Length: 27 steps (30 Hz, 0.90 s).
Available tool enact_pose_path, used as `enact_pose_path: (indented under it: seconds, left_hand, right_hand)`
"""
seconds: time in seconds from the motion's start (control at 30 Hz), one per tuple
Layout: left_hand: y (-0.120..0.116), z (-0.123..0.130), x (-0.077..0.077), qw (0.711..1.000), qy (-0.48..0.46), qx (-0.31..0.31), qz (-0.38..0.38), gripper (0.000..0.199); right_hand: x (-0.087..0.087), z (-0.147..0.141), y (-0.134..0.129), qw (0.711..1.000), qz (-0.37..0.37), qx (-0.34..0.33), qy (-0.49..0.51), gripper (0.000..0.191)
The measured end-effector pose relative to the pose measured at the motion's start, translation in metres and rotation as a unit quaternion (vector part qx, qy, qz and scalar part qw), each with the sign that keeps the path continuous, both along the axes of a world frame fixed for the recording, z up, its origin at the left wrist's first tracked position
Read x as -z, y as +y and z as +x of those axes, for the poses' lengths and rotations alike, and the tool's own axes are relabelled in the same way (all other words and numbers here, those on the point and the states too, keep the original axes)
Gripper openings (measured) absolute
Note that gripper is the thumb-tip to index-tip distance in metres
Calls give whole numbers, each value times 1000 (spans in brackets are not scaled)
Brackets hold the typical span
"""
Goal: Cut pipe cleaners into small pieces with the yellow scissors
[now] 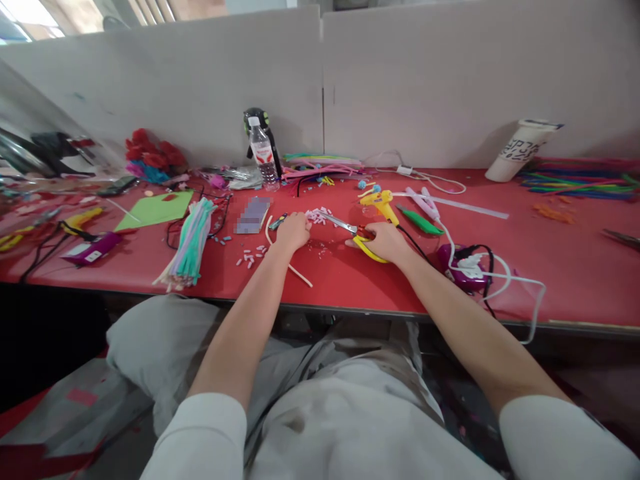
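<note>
My right hand [386, 241] is closed around the yellow and dark red handles of a pair of scissors [343, 223], whose metal blades point left, towards my other hand. My left hand [294, 231] rests low over the table with its fingers curled in; whatever is in them is hidden. Small cut pink pieces [319, 215] lie by the blade tips. More pink bits [251, 256] are scattered left of my left forearm. A cream pipe cleaner [301, 276] runs beneath that forearm. Beside my left knuckles lies a small dark tool [279, 221], too small to name.
On the red table [345, 283], a bundle of pastel pipe cleaners [191, 243] and a phone-like slab [253, 215] lie left. A water bottle [263, 155] stands behind. To the right are a yellow glue gun [383, 203], a corded purple box [463, 270] and a tilted cup [521, 151].
</note>
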<state>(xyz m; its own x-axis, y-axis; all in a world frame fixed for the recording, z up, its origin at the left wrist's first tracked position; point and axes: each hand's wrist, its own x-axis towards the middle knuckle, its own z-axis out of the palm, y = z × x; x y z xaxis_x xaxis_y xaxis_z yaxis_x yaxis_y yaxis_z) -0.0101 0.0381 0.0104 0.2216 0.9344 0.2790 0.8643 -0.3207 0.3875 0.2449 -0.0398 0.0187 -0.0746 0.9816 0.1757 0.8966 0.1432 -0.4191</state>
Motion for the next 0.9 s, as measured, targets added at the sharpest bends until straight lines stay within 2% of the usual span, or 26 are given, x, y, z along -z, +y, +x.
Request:
enact_pose_path:
  seconds: [0.13, 0.23, 0.33, 0.43, 0.57, 0.9]
  left_hand:
    - [-6, -14, 4, 997, -81, -11, 4, 4]
    - [-11, -23, 3, 994, -105, -18, 16, 5]
    - [-11, -22, 1, 995, -92, -4, 31, 9]
    - [-9, -14, 0, 999, -23, 12, 27, 14]
    - [-6, -6, -1, 999, 41, 19, 12, 11]
    - [-10, -15, 6, 999, -20, 10, 28, 11]
  right_hand:
    - [1, 1, 1, 1000, -1, 8, -8, 58]
    - [2, 0, 2, 1000, -11, 6, -12, 59]
    - [4, -1, 2, 1000, -15, 4, -12, 59]
    - [5, -1, 2, 1000, -13, 4, -11, 60]
    - [5, -1, 2, 1000, -9, -9, -14, 59]
    - [6, 0, 3, 999, -9, -15, -28, 56]
